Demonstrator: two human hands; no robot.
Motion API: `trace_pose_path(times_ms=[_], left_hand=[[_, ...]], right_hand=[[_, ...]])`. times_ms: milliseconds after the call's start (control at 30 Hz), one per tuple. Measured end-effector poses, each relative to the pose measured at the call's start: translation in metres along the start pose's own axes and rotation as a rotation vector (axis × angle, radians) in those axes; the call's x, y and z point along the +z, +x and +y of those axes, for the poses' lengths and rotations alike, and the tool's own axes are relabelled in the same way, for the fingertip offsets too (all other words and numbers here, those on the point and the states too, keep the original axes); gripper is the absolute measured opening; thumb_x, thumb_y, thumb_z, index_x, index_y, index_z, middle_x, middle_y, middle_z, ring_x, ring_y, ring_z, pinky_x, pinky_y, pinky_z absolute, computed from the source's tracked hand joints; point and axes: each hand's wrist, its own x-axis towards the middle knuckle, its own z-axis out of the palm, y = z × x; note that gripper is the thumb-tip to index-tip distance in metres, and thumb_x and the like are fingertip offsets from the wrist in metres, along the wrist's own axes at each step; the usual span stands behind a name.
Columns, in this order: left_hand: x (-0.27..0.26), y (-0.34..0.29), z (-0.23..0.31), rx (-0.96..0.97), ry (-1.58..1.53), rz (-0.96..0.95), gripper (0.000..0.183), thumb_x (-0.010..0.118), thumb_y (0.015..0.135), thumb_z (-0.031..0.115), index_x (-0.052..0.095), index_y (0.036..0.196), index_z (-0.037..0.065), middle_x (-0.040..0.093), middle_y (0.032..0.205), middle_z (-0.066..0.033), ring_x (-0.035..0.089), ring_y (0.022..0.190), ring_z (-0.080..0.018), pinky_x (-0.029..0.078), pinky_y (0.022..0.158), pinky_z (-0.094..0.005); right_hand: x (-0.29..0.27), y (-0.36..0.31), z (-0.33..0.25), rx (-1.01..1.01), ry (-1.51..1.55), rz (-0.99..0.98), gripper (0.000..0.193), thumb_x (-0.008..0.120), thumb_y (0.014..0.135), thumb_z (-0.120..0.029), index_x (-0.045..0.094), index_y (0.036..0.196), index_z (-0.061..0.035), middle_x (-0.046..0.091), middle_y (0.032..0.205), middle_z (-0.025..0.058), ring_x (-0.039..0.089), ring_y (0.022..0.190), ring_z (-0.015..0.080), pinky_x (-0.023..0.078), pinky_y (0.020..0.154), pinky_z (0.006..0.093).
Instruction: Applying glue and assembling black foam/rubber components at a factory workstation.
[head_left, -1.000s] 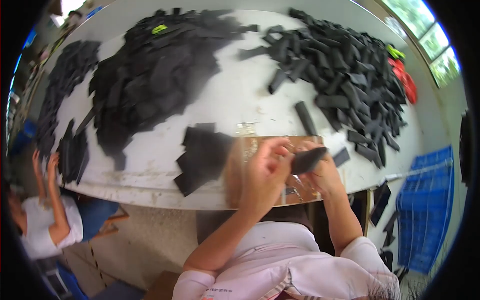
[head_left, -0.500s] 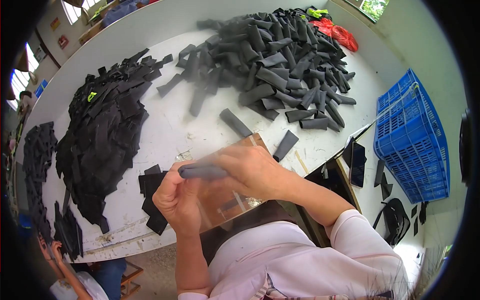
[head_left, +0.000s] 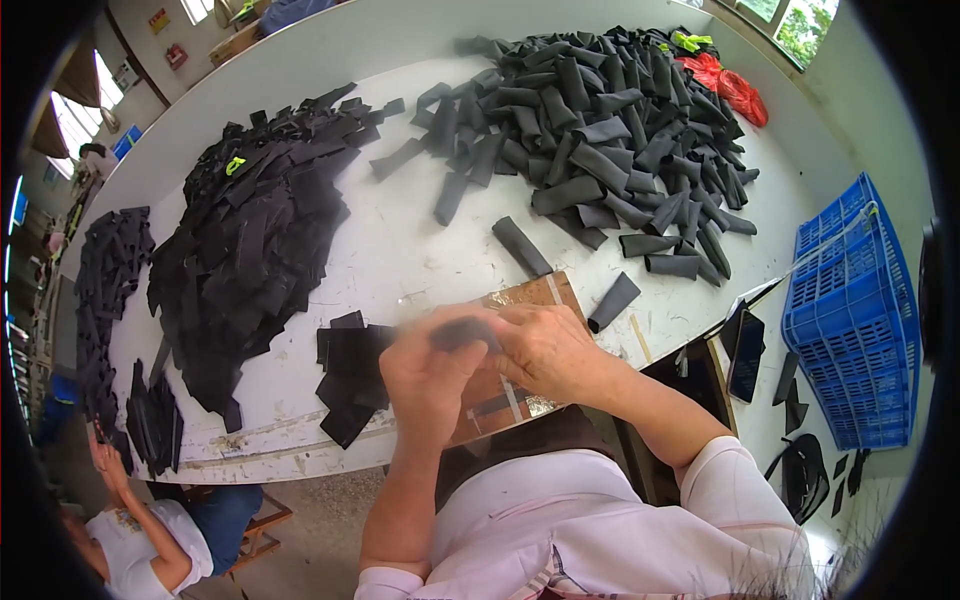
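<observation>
At lower centre, the left hand (head_left: pixel 425 375) and right hand (head_left: pixel 545 350) together pinch a blurred dark rolled strip (head_left: pixel 462 333) above a brown board (head_left: pixel 520 385); flat black pieces (head_left: pixel 350 375) just left; matte rolled tubes (head_left: pixel 610 130) heaped upper right.

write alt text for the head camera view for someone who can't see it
A person's left hand and right hand together hold a small black fabric piece over a brown board on a white table, between piles of flat black pieces and rolled black tubes.
</observation>
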Motion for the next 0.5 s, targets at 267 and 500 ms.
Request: trace_pose_path(times_ms=[267,500], left_hand=[[0.002,0.01,-0.002,-0.247,0.276,-0.28,0.005,0.057,0.08,0.003,0.057,0.08,-0.001,0.058,0.073,-0.005,0.045,0.06,-0.0037,0.034,0.051,-0.0165],[0.015,0.002,0.004,-0.02,0.243,-0.004,0.013,0.061,0.079,0.008,0.056,0.082,-0.003,0.059,0.078,-0.0094,0.053,0.069,-0.0086,0.042,0.064,-0.0186]], right_hand=[[0.028,-0.019,0.017,0.078,0.148,0.065,0.017,0.058,0.072,-0.02,0.053,0.069,-0.0035,0.056,0.066,0.0111,0.055,0.059,0.0302,0.042,0.049,0.0396],[0.015,-0.008,0.011,0.044,0.099,-0.015,0.017,0.056,0.073,-0.019,0.052,0.07,-0.0032,0.054,0.062,0.0112,0.055,0.059,0.0307,0.041,0.049,0.0392]])
